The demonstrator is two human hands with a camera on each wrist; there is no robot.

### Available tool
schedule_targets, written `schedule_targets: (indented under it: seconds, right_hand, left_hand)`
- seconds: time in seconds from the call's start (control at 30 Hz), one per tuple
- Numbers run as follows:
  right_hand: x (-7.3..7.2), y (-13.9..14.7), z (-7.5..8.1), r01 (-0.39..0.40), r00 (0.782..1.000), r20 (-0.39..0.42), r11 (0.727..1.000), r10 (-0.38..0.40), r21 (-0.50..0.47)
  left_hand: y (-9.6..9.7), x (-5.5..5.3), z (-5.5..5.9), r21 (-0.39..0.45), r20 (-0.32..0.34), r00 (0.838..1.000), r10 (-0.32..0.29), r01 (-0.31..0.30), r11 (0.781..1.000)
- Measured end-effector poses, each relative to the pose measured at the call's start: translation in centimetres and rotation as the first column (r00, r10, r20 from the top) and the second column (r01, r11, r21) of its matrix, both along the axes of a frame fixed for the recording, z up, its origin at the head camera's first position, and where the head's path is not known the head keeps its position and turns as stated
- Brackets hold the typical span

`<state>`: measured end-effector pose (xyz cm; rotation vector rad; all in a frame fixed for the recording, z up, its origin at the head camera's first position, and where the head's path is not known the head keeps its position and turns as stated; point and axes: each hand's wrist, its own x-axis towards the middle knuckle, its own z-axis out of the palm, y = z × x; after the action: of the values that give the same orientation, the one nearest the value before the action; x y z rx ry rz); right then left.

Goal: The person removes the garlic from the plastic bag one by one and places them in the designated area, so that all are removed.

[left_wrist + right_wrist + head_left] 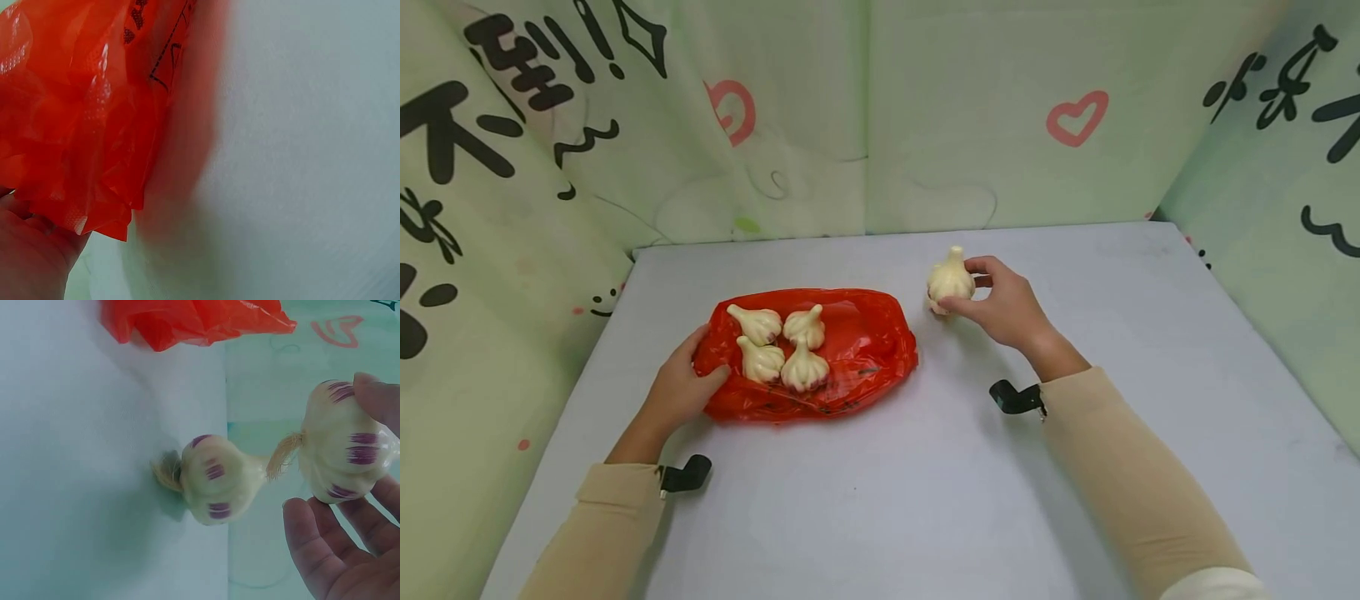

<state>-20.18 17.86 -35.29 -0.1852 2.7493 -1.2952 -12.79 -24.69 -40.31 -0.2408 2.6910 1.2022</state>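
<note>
My left hand point(679, 385) grips the left end of a red plastic bag point(868, 333), thumb on the near side and fingers partly hidden by it. Several white garlic bulbs point(805, 367) sit on the bag's left half. Right of the bag, my right hand point(1011, 310) pinches another garlic bulb point(344, 440) between thumb and fingers, its stem pointing up in the head view. The right wrist view shows one more bulb point(219, 478) with purple streaks, standing on the table below the held one. From the head, the held bulb hides most of it.
The white table point(880, 508) reaches back to a pale green curtain point(955, 125) with printed black marks and pink hearts. More curtain hangs along the left and right sides. A black wrist camera point(687, 475) sticks out beside the left sleeve, and another point(1015, 397) beside the right.
</note>
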Motion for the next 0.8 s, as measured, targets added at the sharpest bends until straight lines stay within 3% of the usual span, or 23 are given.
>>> schedule_targets:
  seconds: [0.8]
  right_hand:
    - [-0.2, 4.3, -2.0, 0.076, 0.996, 0.034, 0.997, -0.077, 0.029]
  left_hand:
    - [0.3, 0.1, 0.5, 0.017, 0.014, 1.000, 0.000, 0.000, 1.000]
